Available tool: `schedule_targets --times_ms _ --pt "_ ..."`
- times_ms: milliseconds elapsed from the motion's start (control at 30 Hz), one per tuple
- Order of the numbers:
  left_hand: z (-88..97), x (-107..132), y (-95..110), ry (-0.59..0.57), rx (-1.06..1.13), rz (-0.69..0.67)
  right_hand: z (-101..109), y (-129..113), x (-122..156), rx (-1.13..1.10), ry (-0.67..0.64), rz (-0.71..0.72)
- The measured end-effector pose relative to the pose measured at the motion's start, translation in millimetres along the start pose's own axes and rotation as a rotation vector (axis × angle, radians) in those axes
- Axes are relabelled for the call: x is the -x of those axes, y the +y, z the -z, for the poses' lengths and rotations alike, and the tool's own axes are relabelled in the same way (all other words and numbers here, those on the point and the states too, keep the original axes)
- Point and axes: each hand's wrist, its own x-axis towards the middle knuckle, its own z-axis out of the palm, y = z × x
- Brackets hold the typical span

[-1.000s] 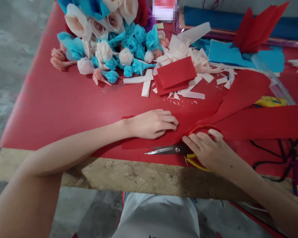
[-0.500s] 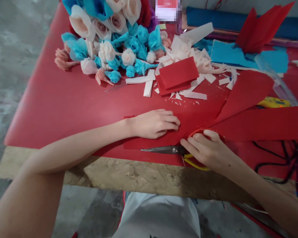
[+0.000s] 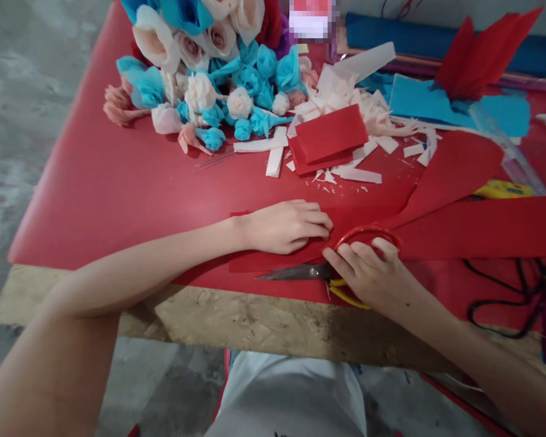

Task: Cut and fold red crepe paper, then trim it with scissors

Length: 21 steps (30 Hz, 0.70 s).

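The red paper strip (image 3: 482, 227) lies along the near side of the red table (image 3: 118, 194). Its long axis runs left to right, from a short end under the left hand (image 3: 286, 226) out to the right edge of the view. The scissors (image 3: 295, 272) lie almost parallel to it. Their blades point left and look closed or nearly so, and they run along the strip's near edge, just on the near side of the left hand. The right hand (image 3: 368, 276) is closed over the scissors' handles at their right end. A red loop shows on the far side of its fingers and a yellow loop pokes out from under the palm on the near side. The left hand rests palm down on the strip with its fingers bent and their tips pressing the paper to the table. It clasps nothing that shows. The two hands are close, the left fingertips just beside the red loop and the right forefinger. So the blades lie to the left of the right hand and to the near side of the left, with the paper's pinned end between them. Far across the table are a heap of blue, white and pink paper flowers (image 3: 209, 79), a folded red stack (image 3: 330, 136) among white scraps (image 3: 359, 176), and a blue sheet (image 3: 418, 100). A black cable (image 3: 505, 303) lies at the near right.
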Motion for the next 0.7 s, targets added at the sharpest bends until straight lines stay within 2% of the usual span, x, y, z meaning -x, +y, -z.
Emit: schedule_targets --times_ms 200,433,700 --pt "-1.1 -0.8 -0.2 0.035 -0.003 -0.022 1.9 -1.2 -11.7 -0.031 0.05 0.014" --pt "1.7 -1.5 1.0 0.015 -0.004 -0.014 1.8 4.5 -12.0 -0.057 0.111 0.112" --pt "1.3 -2.1 0.9 0.032 -0.025 -0.021 -0.1 -7.4 -7.8 -0.033 -0.001 0.007"
